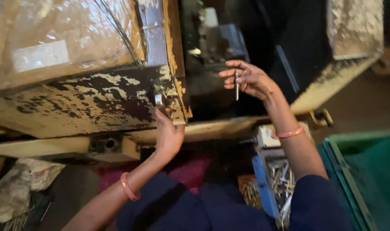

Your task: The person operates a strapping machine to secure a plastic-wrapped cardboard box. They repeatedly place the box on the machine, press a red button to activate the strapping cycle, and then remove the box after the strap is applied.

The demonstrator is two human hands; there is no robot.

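While you hold it upright before the dark machine opening, the entry reads as follows.

Metal pin [236, 85]: thin, bright, vertical; pinched in your right hand [248, 79], not yet inside the machine.
Right hand: fingers partly curled, thumb and forefinger closed on the pin, other fingers loosely spread.
Left hand [168, 134]: raised to the worn machine edge [173, 64], fingertips touching a small metal catch [159, 99]; whether it grips anything, you cannot tell.
Progress: judged early; one pin in hand, many more lie in the blue tray [263, 188] by your right arm.
Room: the opening [254, 38] is wide ahead; the chipped frame crowds your left; the green bin [366, 171] stands at the right.
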